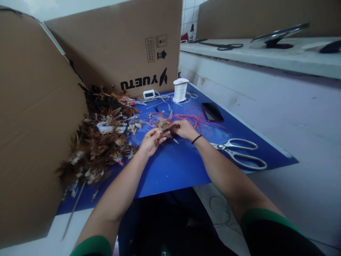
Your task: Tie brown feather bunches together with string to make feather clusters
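Over the middle of the blue tabletop (170, 174), both my hands meet at a small bunch of brown feathers (162, 123). My left hand (151, 141) pinches the base of the bunch between thumb and fingers. From the right, my right hand (183, 128), with a dark band on its wrist, has its fingers closed at the feathers' side; what exactly lies between its fingertips is hidden. Red cord (197, 121) lies tangled just behind my right hand. To the left spreads a large heap of brown feathers (93, 145) with pale, fluffy ends.
Large scissors (239, 153) lie right of my right forearm. Behind stand a white spool (180, 90), a small white digital display (149, 94) and a dark phone (212, 112). Cardboard (106, 46) walls the back and left. A thin rod (74, 209) juts over the front left edge.
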`<action>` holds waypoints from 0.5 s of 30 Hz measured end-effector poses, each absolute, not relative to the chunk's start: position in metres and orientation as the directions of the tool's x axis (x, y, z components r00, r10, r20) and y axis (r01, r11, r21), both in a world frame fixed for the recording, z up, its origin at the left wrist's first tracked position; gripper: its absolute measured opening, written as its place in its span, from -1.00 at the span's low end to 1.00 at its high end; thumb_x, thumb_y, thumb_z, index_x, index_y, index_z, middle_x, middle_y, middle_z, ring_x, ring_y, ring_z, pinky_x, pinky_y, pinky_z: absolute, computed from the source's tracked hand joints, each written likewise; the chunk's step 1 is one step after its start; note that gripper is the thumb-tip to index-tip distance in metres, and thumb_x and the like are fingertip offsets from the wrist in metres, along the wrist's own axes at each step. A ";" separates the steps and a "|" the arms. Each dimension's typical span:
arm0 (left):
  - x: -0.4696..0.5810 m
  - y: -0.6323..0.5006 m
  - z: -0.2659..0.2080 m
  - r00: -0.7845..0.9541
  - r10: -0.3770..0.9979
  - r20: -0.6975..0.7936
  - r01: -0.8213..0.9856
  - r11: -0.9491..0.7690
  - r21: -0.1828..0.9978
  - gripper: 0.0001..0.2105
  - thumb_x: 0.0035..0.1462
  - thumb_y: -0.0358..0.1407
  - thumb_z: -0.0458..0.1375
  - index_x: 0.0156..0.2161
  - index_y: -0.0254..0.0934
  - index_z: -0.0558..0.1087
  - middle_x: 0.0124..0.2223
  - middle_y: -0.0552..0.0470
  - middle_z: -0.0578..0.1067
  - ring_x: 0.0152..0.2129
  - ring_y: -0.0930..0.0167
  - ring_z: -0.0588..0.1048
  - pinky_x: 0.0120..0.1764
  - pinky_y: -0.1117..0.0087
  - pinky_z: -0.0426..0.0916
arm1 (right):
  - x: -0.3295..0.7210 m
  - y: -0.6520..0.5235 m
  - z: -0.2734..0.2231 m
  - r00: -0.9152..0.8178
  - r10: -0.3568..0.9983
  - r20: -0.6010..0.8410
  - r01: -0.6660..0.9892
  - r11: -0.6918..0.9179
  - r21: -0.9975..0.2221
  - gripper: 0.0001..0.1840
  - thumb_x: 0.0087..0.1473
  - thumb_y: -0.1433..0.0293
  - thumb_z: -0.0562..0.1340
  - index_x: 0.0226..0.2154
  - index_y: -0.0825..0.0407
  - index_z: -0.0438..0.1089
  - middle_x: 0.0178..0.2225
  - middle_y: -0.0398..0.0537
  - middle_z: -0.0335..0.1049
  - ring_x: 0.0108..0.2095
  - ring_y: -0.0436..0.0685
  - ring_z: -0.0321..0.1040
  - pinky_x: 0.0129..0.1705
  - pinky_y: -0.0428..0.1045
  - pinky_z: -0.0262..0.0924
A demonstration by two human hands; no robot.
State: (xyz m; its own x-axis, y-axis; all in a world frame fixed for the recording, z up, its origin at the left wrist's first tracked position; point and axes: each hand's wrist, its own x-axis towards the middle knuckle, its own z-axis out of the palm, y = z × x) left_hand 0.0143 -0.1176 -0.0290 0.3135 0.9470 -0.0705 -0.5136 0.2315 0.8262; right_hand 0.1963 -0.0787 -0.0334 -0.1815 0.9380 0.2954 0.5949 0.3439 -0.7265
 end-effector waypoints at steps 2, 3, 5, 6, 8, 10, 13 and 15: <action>0.016 -0.119 -0.030 0.337 0.939 -0.068 -0.516 0.244 0.821 -0.85 -0.01 -0.40 0.23 -0.40 -0.33 0.30 -0.08 -0.08 0.49 -0.16 0.31 0.51 -0.29 0.52 0.43 | 0.196 -0.079 -0.033 -0.198 0.928 0.314 0.582 0.369 -0.724 -0.75 -0.17 0.57 0.17 -0.39 0.07 0.51 -0.44 -0.11 0.52 -0.41 0.00 0.43 -0.33 -0.13 0.25; 0.016 -0.119 -0.031 0.342 0.937 -0.068 -0.519 0.248 0.818 -0.85 0.01 -0.41 0.22 -0.41 -0.34 0.29 -0.07 -0.10 0.49 -0.13 0.30 0.50 -0.24 0.48 0.43 | 0.196 -0.079 -0.033 -0.204 0.926 0.317 0.583 0.375 -0.721 -0.74 -0.17 0.57 0.17 -0.39 0.07 0.51 -0.44 -0.11 0.52 -0.41 0.01 0.43 -0.34 -0.13 0.25; 0.016 -0.117 -0.033 0.343 0.936 -0.075 -0.525 0.257 0.812 -0.87 0.03 -0.43 0.20 -0.41 -0.34 0.29 -0.05 -0.13 0.48 -0.11 0.29 0.49 -0.14 0.39 0.41 | 0.195 -0.079 -0.032 -0.209 0.926 0.316 0.586 0.377 -0.718 -0.73 -0.17 0.58 0.16 -0.39 0.07 0.51 -0.44 -0.11 0.52 -0.40 0.01 0.44 -0.33 -0.14 0.26; 0.015 -0.116 -0.034 0.341 0.936 -0.085 -0.524 0.264 0.810 -0.88 0.04 -0.44 0.18 -0.41 -0.34 0.29 -0.06 -0.13 0.49 -0.11 0.28 0.49 -0.10 0.34 0.40 | 0.195 -0.079 -0.032 -0.210 0.926 0.313 0.585 0.375 -0.719 -0.73 -0.17 0.59 0.16 -0.39 0.07 0.51 -0.44 -0.11 0.52 -0.40 0.01 0.44 -0.33 -0.14 0.26; 0.014 -0.114 -0.037 0.334 0.935 -0.120 -0.513 0.287 0.809 -0.90 0.06 -0.46 0.16 -0.40 -0.35 0.30 -0.11 -0.13 0.51 -0.12 0.29 0.49 -0.04 0.27 0.37 | 0.194 -0.080 -0.030 -0.208 0.929 0.307 0.577 0.370 -0.728 -0.73 -0.17 0.60 0.16 -0.40 0.07 0.51 -0.43 -0.12 0.53 -0.39 0.00 0.44 -0.31 -0.14 0.26; 0.012 -0.112 -0.039 0.341 0.929 -0.146 -0.501 0.311 0.807 -0.92 0.06 -0.47 0.15 -0.39 -0.35 0.31 -0.17 -0.13 0.53 -0.13 0.29 0.50 0.00 0.22 0.34 | 0.194 -0.081 -0.028 -0.203 0.930 0.306 0.571 0.366 -0.734 -0.74 -0.16 0.59 0.17 -0.40 0.06 0.51 -0.42 -0.12 0.53 -0.38 0.01 0.44 -0.30 -0.14 0.26; 0.010 -0.109 -0.042 0.378 0.914 -0.147 -0.491 0.333 0.805 -0.91 0.05 -0.47 0.16 -0.41 -0.36 0.31 -0.22 -0.13 0.53 -0.13 0.27 0.50 0.04 0.16 0.30 | 0.194 -0.082 -0.026 -0.177 0.930 0.321 0.579 0.362 -0.730 -0.75 -0.15 0.57 0.18 -0.39 0.06 0.52 -0.41 -0.11 0.53 -0.37 0.02 0.44 -0.30 -0.14 0.26; 0.009 -0.109 -0.043 0.399 0.905 -0.146 -0.484 0.343 0.805 -0.90 0.05 -0.47 0.16 -0.42 -0.36 0.30 -0.22 -0.13 0.53 -0.13 0.26 0.50 0.05 0.13 0.28 | 0.195 -0.081 -0.025 -0.161 0.927 0.338 0.595 0.364 -0.716 -0.76 -0.14 0.56 0.19 -0.40 0.05 0.52 -0.42 -0.12 0.53 -0.37 0.02 0.44 -0.31 -0.14 0.25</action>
State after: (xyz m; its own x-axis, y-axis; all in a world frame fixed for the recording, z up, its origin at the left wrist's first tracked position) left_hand 0.0093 -0.1087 -0.0429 0.3986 0.9055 -0.1459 -0.4836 0.3427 0.8054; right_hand 0.1953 -0.0812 -0.0255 -0.1607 0.9272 0.3383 0.5952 0.3645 -0.7162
